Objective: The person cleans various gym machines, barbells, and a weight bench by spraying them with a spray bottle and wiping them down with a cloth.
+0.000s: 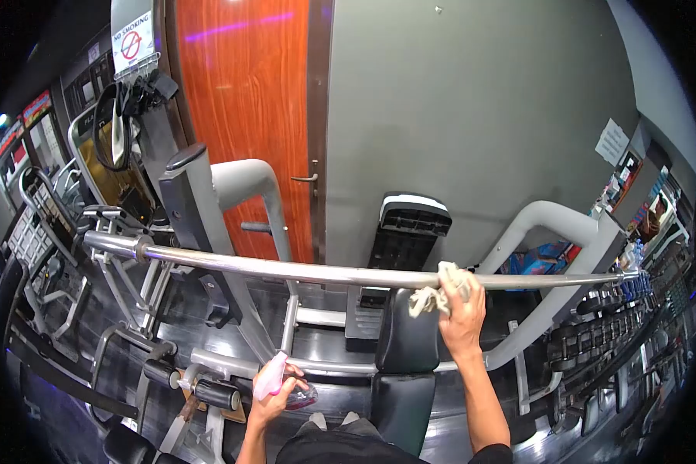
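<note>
A long metal barbell (pixel 325 272) lies across the grey bench press rack in front of me. My right hand (pixel 464 321) is closed on a crumpled off-white cloth (pixel 427 300), which touches the bar right of its middle. Lower and to the left, my left hand (pixel 274 402) is wrapped round a spray bottle with a pink top (pixel 270 376). The bottle's clear body shows partly beyond the fingers and is held below the bar. A black padded bench (pixel 408 332) runs under the bar toward my body.
Grey uprights (pixel 203 224) stand at both sides of the bar. Behind are a reddish wooden door (pixel 243 116) and a grey wall (pixel 472 116). Exercise machines crowd the left, with padded rollers (pixel 216 393) near my left arm. A dumbbell rack (pixel 595 344) stands at right.
</note>
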